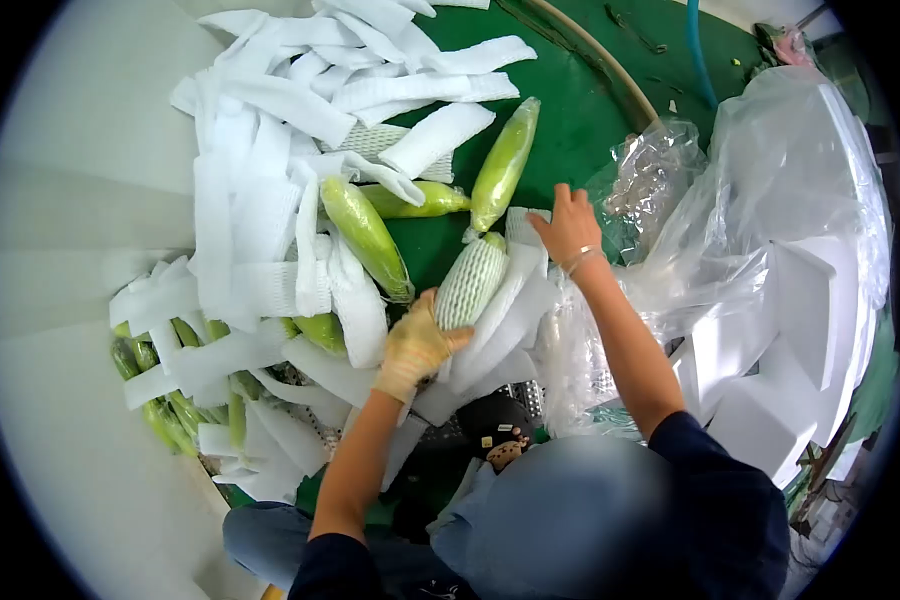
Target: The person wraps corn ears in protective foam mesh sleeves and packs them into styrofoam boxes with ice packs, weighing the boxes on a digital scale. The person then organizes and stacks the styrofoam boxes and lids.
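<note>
The sleeved gourd (470, 285) lies at the centre of the green surface (570, 120). White foam netting covers its body in a raised diamond mesh; the rounded green tip projects from the upper end. Sleeving of this unit is judged nearly or fully complete. The left hand (417, 345), apparently in a thin pale glove, is clamped around its lower end. The right hand (570, 225) has its fingers apart, grips nothing visible, and is near the upper end of a loose foam strip; contact cannot be confirmed.

Three gourds in glossy clear film carry no netting: the upper gourd (506, 165), the horizontal gourd (420, 200) and the slanted gourd (365, 238). All are smooth, elongated and tapered. These are judged outstanding. A fourth, the partly covered gourd (322, 333), lies under white strips; its wrapping cannot be determined.

Beyond them is a heap of flat, soft foam sleeves (270, 150), ample stock by appearance. At far left are slender green vegetables (175, 415). Crinkled, transparent plastic sheeting (790, 150) is at right.
</note>
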{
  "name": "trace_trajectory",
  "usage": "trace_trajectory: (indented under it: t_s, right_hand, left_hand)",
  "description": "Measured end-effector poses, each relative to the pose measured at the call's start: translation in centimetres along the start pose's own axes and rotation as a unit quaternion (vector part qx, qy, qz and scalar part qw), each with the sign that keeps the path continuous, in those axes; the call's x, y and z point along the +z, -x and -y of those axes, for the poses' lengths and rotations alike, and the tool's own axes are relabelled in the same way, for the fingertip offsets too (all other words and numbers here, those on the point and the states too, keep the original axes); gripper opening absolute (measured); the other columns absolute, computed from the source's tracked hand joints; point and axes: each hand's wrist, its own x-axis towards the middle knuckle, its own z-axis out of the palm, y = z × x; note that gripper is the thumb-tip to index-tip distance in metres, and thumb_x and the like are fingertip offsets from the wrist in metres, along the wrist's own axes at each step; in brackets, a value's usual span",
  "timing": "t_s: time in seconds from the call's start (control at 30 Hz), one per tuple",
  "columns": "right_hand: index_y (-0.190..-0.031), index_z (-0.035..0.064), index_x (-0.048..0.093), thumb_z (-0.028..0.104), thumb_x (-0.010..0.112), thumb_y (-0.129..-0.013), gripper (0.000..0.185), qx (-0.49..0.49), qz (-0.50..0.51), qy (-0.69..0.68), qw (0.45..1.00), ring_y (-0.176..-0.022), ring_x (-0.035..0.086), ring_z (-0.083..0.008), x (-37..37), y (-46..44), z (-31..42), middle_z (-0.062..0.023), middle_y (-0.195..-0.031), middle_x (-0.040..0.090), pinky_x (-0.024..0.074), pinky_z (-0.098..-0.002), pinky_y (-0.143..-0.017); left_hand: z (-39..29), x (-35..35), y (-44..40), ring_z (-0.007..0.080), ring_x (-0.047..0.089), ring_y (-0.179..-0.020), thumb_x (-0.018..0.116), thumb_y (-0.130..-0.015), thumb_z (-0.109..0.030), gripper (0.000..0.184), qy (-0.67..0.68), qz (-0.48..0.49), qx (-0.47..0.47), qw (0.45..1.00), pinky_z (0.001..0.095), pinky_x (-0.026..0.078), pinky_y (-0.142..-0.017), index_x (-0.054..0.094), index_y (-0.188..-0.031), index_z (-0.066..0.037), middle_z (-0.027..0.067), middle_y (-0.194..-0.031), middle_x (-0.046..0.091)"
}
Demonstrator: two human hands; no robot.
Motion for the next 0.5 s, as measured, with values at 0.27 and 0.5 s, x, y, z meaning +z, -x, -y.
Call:
trace_trajectory:
  t_s: [0.27,0.5]
  right_hand:
    - [-0.112,0.0072,0.047,-0.001,0.062,-0.078,0.038,-0.086,0.101,-0.208,0.969,-0.085,0.061,-0.0273,-12.0,2.8,-0.5,-0.0109,-0.099,0.059,0.0503,-0.0339,-0.070]
    - [-0.103,0.0065,0.059,0.010,0.064,-0.083,0.021,0.137,0.133,-0.659,0.728,-0.080,0.055,-0.0070,-6.7,-3.4,3.5,-0.0021,-0.093,0.062,0.0443,-0.0192,-0.068]
  left_hand:
    - [-4.5,-3.4,3.8,0.0331,0.057,-0.102,0.070,-0.073,-0.028,0.052,-0.131,-0.076,0.024,0.988,0.0369,0.045,-0.088,0.052,-0.114,0.001,0.0186,-0.115,0.057]
    - [-14.3,-5.9,-8.5,0.0317,0.057,-0.093,0.057,-0.083,-0.008,0.017,-0.078,-0.195,0.568,0.796,0.0350,0.047,-0.084,0.056,-0.098,0.000,0.0168,-0.110,0.055]
